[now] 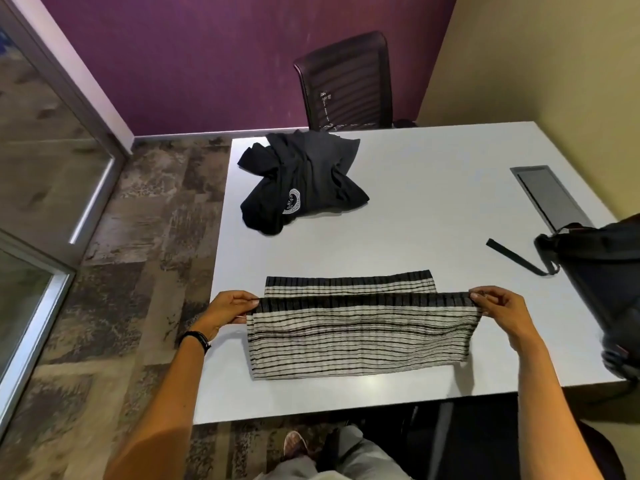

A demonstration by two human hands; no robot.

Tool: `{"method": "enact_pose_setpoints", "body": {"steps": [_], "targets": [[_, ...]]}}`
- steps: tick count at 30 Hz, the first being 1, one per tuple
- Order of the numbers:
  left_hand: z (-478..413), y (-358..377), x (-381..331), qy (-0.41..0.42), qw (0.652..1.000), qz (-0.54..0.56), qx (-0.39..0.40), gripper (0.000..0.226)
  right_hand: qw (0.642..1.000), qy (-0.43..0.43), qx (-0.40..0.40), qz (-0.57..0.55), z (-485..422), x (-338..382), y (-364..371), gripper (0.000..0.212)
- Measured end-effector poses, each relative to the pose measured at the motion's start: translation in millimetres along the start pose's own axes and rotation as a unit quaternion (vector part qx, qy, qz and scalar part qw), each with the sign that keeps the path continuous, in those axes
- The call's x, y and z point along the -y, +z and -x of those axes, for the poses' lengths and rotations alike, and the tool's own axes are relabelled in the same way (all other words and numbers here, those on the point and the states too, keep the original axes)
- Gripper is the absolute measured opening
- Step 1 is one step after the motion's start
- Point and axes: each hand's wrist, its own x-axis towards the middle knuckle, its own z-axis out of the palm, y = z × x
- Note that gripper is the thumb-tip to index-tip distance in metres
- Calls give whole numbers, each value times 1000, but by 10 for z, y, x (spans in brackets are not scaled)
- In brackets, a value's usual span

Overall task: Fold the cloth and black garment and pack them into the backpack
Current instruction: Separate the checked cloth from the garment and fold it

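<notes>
Closest to me, grey trouser legs (346,459) and a shoe (294,443) show under the near edge of the white table (433,202). On it lies the striped cloth (360,336), partly folded, and I pinch its upper dark-banded edge at both ends: left hand (230,306) on the left corner, right hand (498,306) on the right corner, fingers curled tight on the fabric. Farther back the black garment (304,181) lies crumpled, well apart from the cloth. At the table's right edge sits the backpack (602,271), its strap (512,256) trailing toward the middle, and an office chair (346,81) stands behind the far side
</notes>
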Motion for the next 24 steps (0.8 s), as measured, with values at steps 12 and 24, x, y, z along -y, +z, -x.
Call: {"method": "enact_pose_setpoints", "body": {"steps": [12, 24], "targets": [[-477, 113, -172, 39, 994, 18, -96, 13, 1000, -18, -3, 23, -698, 24, 253, 19], [-934, 311, -119, 56, 986, -21, -153, 17, 993, -5, -46, 107, -1195, -303, 512, 12]]}}
